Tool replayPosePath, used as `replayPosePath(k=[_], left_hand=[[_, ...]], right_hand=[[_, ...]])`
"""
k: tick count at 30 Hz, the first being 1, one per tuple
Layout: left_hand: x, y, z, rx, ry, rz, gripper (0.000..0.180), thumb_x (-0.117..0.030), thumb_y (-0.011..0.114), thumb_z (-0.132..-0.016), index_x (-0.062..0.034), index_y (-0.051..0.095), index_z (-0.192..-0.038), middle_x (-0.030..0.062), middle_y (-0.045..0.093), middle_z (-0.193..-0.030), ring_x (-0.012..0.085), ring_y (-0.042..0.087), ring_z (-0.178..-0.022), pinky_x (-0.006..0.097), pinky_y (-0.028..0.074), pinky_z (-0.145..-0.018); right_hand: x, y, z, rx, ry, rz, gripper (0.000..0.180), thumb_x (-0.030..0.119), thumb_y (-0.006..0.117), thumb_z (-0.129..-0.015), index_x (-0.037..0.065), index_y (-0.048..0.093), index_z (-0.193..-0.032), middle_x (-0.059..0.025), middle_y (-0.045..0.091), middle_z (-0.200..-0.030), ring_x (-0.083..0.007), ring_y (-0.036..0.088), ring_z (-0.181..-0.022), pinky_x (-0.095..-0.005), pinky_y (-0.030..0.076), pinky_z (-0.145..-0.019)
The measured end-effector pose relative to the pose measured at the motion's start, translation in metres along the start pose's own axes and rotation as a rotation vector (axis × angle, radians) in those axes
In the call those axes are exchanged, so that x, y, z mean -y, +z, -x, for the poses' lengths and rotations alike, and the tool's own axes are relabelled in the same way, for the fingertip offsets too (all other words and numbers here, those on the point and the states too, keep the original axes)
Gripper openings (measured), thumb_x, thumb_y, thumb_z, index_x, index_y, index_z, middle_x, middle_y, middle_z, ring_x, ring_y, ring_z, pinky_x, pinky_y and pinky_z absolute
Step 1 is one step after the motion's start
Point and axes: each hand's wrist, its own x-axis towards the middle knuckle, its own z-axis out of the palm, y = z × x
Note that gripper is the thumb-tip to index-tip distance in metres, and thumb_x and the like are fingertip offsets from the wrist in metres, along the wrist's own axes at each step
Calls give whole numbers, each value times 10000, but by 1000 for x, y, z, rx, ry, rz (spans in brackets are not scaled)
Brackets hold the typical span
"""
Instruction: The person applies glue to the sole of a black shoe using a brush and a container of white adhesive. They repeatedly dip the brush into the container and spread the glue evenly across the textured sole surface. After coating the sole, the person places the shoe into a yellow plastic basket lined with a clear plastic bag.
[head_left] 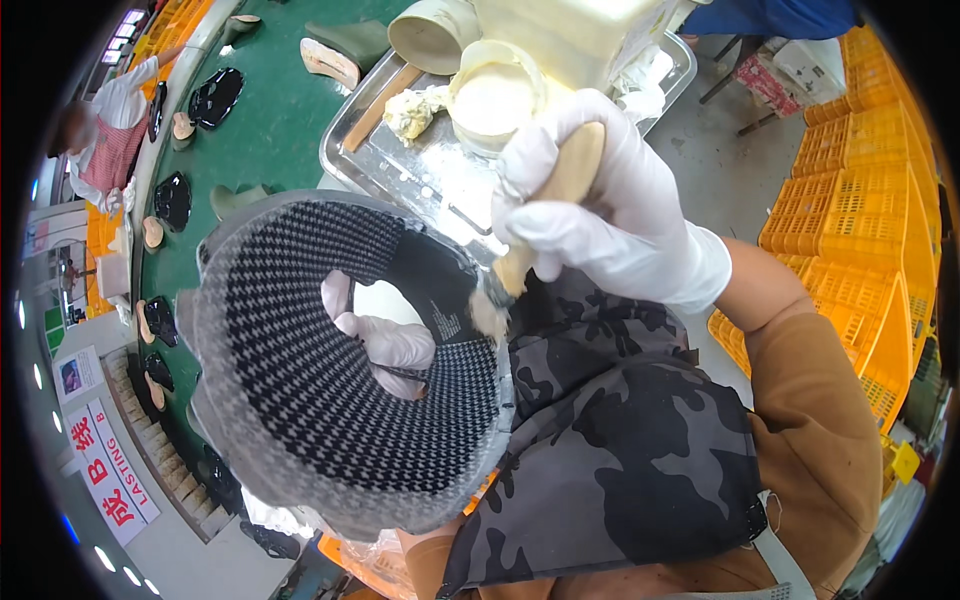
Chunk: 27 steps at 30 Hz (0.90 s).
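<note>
Gripping the wooden brush (pixel 515 268), fingers closed round its handle, the right hand (pixel 625 225) brings the bristles to the rim of the houndstooth-lined grey tube (pixel 275 385). That piece is held in front of the body, wide mouth tipped toward the wearer, presumably to leave the edge exposed. Through its far opening shows the left hand (pixel 395 345), seemingly steadying it; whether those fingers are clamped, I can't tell. A tub of white paste (pixel 495 98) sits on the metal tray (pixel 455 190), likely for easy dipping.
</note>
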Motion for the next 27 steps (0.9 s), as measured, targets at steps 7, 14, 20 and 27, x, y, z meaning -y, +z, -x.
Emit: replayPosePath(k=[7,14,20,27], left_hand=[[1,0,-5,-11,-36,30,417,-274,292,-952,99,427,-1078,212,456,-1173,293,455,-1037,395,348,-940],[-15,20,-1,50,-77,298,417,-279,326,-950,59,394,-1186,232,431,-1203,278,422,-1097,407,313,-976],[-15,15,-23,-68,-594,928,528,-120,462,-905,-94,210,-1369,195,493,-1175,271,532,-1042,378,430,-871],[49,-9,-55,60,-938,1153,465,-241,370,-935,-44,249,-1339,127,534,-1051,259,565,-999,347,514,-782]], right_hand=[[-31,2,-15,-84,-263,246,243,118,656,-789,43,468,-924,-38,531,-723,-168,549,-643,-265,450,-603],[-21,-8,-40,-61,-440,140,208,5,544,-839,-9,422,-1007,-148,594,-862,-157,573,-715,-274,492,-636],[7,-38,-97,-175,-337,258,130,92,477,-899,28,461,-1012,-63,572,-807,-84,542,-629,-184,450,-533],[4,-92,-147,-89,95,388,193,216,445,-927,76,486,-1053,-16,563,-814,-35,490,-591,-151,389,-500]])
